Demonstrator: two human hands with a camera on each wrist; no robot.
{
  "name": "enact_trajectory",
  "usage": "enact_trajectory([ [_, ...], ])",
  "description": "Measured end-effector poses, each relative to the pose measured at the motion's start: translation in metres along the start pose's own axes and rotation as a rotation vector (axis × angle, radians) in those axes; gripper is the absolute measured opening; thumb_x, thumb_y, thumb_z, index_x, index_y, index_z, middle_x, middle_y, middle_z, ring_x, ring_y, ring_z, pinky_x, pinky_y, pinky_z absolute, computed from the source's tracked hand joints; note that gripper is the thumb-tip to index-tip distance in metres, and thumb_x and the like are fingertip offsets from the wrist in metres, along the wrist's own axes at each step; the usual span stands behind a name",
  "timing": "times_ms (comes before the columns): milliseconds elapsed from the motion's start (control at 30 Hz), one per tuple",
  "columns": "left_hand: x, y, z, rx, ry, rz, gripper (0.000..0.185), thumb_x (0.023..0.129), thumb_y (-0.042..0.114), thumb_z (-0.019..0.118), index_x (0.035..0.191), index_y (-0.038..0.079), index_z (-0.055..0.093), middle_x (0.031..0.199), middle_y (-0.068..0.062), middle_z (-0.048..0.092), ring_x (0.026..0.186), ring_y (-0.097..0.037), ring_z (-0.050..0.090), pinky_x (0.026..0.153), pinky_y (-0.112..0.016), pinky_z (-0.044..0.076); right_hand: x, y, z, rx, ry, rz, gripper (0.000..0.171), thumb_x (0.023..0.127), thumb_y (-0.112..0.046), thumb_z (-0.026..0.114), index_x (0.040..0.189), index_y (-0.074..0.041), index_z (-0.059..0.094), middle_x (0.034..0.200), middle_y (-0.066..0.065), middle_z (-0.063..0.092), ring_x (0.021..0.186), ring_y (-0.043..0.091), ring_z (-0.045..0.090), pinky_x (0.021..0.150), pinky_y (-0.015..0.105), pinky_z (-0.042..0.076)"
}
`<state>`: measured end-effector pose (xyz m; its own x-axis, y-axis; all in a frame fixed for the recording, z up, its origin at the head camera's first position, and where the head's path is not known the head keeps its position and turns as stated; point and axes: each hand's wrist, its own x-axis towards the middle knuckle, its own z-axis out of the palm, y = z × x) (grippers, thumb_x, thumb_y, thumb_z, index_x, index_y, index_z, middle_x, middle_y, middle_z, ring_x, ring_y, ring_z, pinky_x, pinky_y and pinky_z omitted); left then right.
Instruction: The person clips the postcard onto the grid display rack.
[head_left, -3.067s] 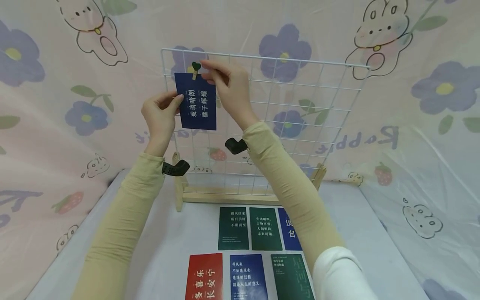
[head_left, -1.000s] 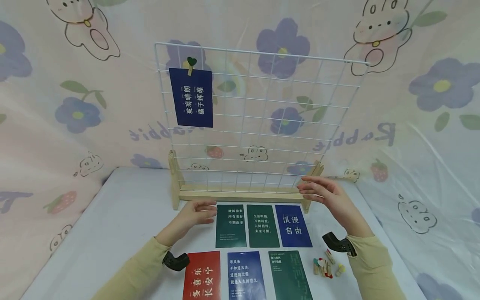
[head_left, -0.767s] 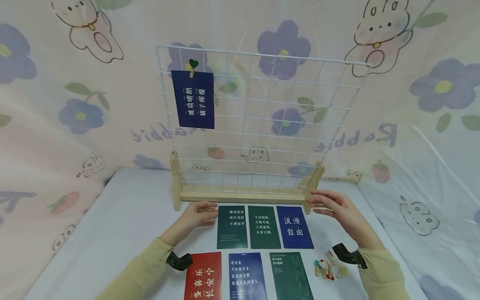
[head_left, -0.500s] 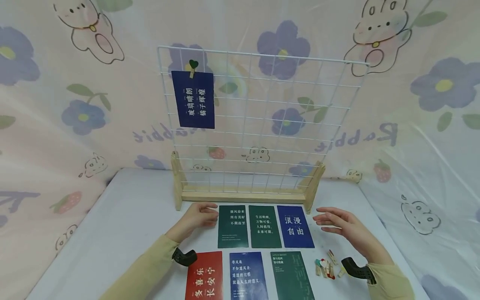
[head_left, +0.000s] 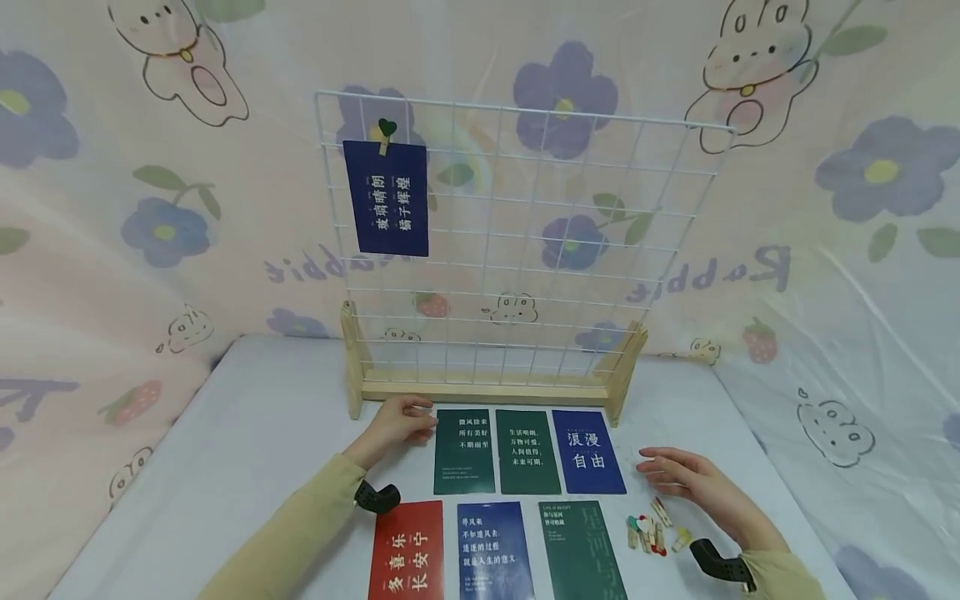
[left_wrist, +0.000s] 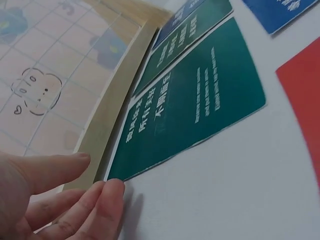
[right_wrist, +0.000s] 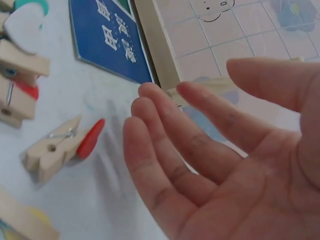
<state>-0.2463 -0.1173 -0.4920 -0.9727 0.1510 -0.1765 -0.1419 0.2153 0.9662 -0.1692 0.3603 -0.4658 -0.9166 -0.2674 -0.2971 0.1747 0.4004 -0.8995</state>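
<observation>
Green card (head_left: 463, 452), rectangular; clothespins (right_wrist: 57, 159), wooden, heart-topped.
Left grip (head_left: 394, 426), fingers relaxed, beside card; right grip (head_left: 697, 486), fingers loose, near clothespins.

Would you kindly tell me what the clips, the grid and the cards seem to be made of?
Clips: apparently matte, uncoated wood, pale tan, with thin, shiny springs, likely metal.
Grid: probably white-coated metal, its bars thin, straight and rigid-looking.
Cards: likely smooth printed cardstock, with thin, flat edges; sheen unclear.
</observation>
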Motion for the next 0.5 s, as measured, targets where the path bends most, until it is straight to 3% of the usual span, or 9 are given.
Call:
enact_trajectory([
  [333, 0.007, -0.004, 0.003, -0.024, -0.030, -0.034, 0.039, 0.083, -0.001, 0.071, 0.119, -0.010, 0.057, 0.086, -0.012, 0.067, 0.069, -0.020, 0.065, 0.065, -0.033, 0.058, -0.001, 0.015, -0.002, 0.020, -0.049, 0.052, 0.058, 0.103, -0.035, 0.044, 0.138, 0.010, 0.039, 0.124, 0.021, 0.059, 0.105, 0.028, 0.060, 0.087, 0.035, 0.052],
  [500, 0.010, -0.004, 0.002, -0.018, -0.063, -0.016, 0.042, 0.082, 0.000, 0.073, 0.120, -0.010, 0.057, 0.085, -0.012, 0.068, 0.067, -0.019, 0.065, 0.063, -0.032, 0.058, 0.000, 0.020, -0.002, 0.041, -0.039, 0.043, 0.058, 0.102, -0.035, 0.045, 0.137, 0.011, 0.040, 0.121, 0.019, 0.061, 0.102, 0.026, 0.061, 0.084, 0.033, 0.053],
])
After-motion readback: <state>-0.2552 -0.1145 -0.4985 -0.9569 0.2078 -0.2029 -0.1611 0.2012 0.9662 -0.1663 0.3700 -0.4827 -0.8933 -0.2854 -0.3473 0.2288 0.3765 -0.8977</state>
